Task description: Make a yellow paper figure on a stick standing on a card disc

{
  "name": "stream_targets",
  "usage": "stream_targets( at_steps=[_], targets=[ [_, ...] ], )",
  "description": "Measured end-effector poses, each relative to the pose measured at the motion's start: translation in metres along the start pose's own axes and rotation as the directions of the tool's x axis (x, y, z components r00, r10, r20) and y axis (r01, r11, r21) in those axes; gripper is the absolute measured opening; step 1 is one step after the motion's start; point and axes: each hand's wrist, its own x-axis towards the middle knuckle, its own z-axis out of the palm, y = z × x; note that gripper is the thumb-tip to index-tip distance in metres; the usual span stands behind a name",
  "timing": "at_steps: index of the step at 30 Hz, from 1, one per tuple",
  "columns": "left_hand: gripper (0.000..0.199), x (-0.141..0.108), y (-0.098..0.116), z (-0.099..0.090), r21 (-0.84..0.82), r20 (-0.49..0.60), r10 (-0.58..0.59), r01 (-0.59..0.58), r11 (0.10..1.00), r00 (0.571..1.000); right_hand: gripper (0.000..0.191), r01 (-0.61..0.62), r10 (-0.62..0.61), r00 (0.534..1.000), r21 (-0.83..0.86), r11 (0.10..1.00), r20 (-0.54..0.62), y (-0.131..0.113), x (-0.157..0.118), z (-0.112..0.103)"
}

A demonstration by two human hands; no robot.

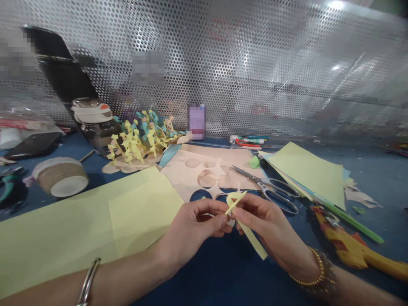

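Between my two hands is a narrow yellow paper strip [253, 242], crossed over itself in a small loop at the top. My left hand [200, 221] is closed, pinching the short end of the strip between thumb and fingers. From the other side my right hand [264, 219] grips the strip near the loop, while its long tail hangs down toward the table. Just beyond my right hand lie metal scissors [267, 185] with their blades pointing away to the left. Left of my left hand are large yellow paper sheets [79, 233].
Cut peach paper [178, 163] lies ahead. Yellow and blue paper flowers [137, 140] stand back left, near a dark jar [98, 131] and a twine roll [60, 176]. At right are stacked coloured sheets [309, 170], a green stick [353, 221] and a yellow glue gun [353, 250].
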Motion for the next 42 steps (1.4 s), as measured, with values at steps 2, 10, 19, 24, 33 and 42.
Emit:
stream_targets(
  at_steps=[2, 10, 19, 24, 33, 42],
  targets=[
    [0.017, -0.0001, 0.0004, 0.0006, 0.004, 0.003, -0.001, 0.001, 1.000, 1.000, 0.013, 0.004, -0.004, 1.000, 0.005, 1.000, -0.003, 0.0006, 0.0006, 0.0002],
    [0.019, -0.0014, 0.0043, 0.0029, 0.022, -0.024, -0.028, 0.029, 0.999, 0.999, 0.012, 0.066, -0.075, 0.994, -0.108, 0.992, -0.078, 0.0017, 0.0008, -0.0010],
    [0.020, -0.0002, 0.0016, 0.0018, 0.007, -0.041, -0.029, 0.029, 1.000, 0.999, 0.013, 0.070, -0.086, 0.993, -0.173, 0.982, -0.086, 0.0021, 0.0008, -0.0014],
    [0.019, 0.0013, 0.0017, 0.0031, 0.011, -0.061, -0.036, 0.036, 0.999, 0.997, 0.014, 0.084, -0.109, 0.990, -0.244, 0.966, -0.092, 0.0009, 0.0000, -0.0008],
    [0.020, -0.0009, 0.0022, 0.0022, 0.004, -0.064, -0.012, 0.013, 1.000, 0.998, 0.010, 0.112, -0.129, 0.990, -0.232, 0.966, -0.059, -0.0026, -0.0003, -0.0020],
    [0.019, -0.0021, 0.0033, 0.0033, 0.019, -0.061, -0.008, 0.009, 1.000, 0.998, 0.010, 0.103, -0.122, 0.989, -0.218, 0.971, -0.080, -0.0051, -0.0021, -0.0010]
  ],
)
